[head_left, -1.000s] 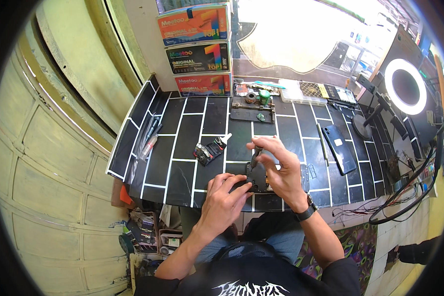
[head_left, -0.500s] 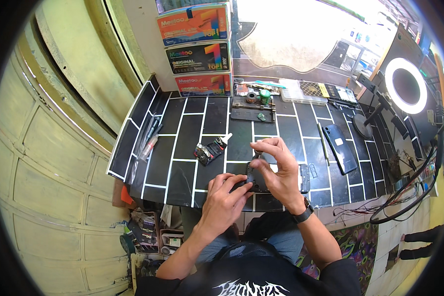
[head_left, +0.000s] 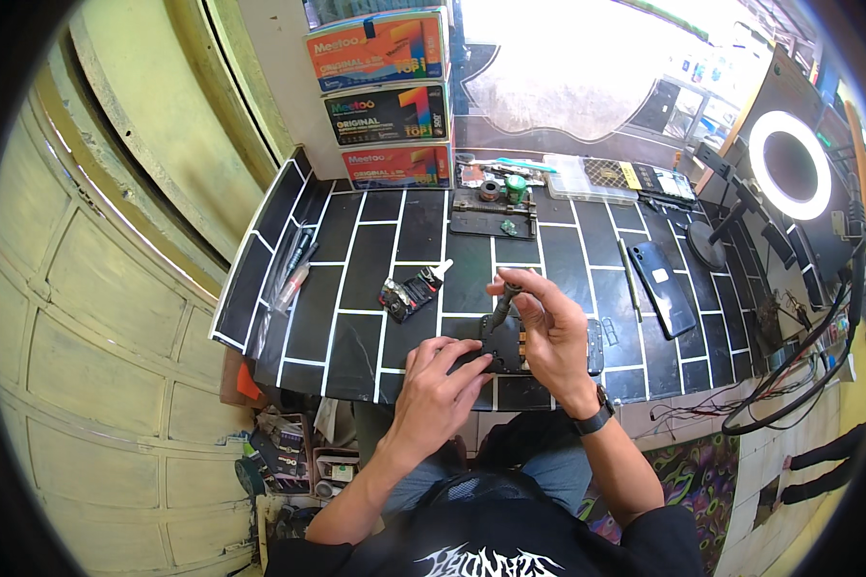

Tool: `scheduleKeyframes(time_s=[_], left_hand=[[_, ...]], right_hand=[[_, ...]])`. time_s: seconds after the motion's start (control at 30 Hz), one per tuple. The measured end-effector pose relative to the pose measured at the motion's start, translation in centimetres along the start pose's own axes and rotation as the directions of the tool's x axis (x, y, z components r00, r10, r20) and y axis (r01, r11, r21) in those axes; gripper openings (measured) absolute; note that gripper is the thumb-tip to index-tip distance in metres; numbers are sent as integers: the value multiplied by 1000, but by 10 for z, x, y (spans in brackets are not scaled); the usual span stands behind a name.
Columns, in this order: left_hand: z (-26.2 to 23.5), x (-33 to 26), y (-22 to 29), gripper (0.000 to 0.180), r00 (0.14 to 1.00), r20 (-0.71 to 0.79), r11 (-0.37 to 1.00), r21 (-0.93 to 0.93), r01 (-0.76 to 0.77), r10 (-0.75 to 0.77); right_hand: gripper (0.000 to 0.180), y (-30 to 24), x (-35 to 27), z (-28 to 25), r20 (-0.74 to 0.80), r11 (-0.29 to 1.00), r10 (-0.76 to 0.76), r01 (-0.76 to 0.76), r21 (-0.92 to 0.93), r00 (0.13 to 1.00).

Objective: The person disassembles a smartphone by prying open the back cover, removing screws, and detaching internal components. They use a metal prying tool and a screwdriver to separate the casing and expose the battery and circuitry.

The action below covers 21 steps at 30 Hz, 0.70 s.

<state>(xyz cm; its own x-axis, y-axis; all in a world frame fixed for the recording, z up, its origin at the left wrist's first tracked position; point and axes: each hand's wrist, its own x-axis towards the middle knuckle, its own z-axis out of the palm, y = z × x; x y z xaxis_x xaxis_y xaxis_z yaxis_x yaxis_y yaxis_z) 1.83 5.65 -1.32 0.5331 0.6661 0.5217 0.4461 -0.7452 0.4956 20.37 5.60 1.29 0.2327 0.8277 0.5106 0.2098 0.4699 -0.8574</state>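
While a slim dark screwdriver (head_left: 501,306) is pinched upright between the thumb and fingertips of the right hand (head_left: 547,332), its tip is set down on a dark, opened phone (head_left: 503,346) lying flat near the front edge of the black-tiled worktop (head_left: 370,260). The phone is pinned at its left end by the extended fingers (head_left: 467,357) of the left hand (head_left: 433,385), which are pressed flat on it rather than curled round it. A black wristwatch (head_left: 594,419) is worn on the right wrist.

Just behind and to the left of the phone, a small black-and-red component with a white tip (head_left: 411,290) is seen lying on the tiles. To the phone's right, apart from it, a second dark smartphone (head_left: 662,274) is laid face down, with a thin rod-like tool (head_left: 631,279) beside it. Farther back from the phone, a dark repair mat (head_left: 492,219) carrying small parts and a green-topped pot (head_left: 516,185) is set against the rear of the bench, and clear plastic parts trays (head_left: 601,177) are placed to its right. Well to the phone's left, several pens or tools (head_left: 294,264) are gathered at the worktop's edge. Three stacked cartons (head_left: 385,91) are stood at the back left, and a lit ring light (head_left: 791,165) is mounted far to the right.
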Motion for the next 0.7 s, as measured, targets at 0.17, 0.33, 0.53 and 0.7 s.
scheduleKeyframes(time_s=[0.17, 0.33, 0.53, 0.7], left_hand=[[-2, 0, 1, 28, 1000, 5, 1000, 0, 7, -7], [-1, 1, 2, 28, 999, 13, 999, -29, 33, -33], [-3, 15, 1, 27, 987, -58, 982, -123, 143, -151], [2, 38, 4, 19, 987, -74, 978, -162, 129, -142]], right_hand=[[45, 4, 2, -5, 57, 986, -103, 110, -125, 993], [43, -4, 2, -3, 48, 980, -140, 145, -139, 989], [40, -3, -3, -4, -43, 987, 25, -18, 160, 999], [42, -7, -4, -13, -32, 987, 32, -27, 161, 999]])
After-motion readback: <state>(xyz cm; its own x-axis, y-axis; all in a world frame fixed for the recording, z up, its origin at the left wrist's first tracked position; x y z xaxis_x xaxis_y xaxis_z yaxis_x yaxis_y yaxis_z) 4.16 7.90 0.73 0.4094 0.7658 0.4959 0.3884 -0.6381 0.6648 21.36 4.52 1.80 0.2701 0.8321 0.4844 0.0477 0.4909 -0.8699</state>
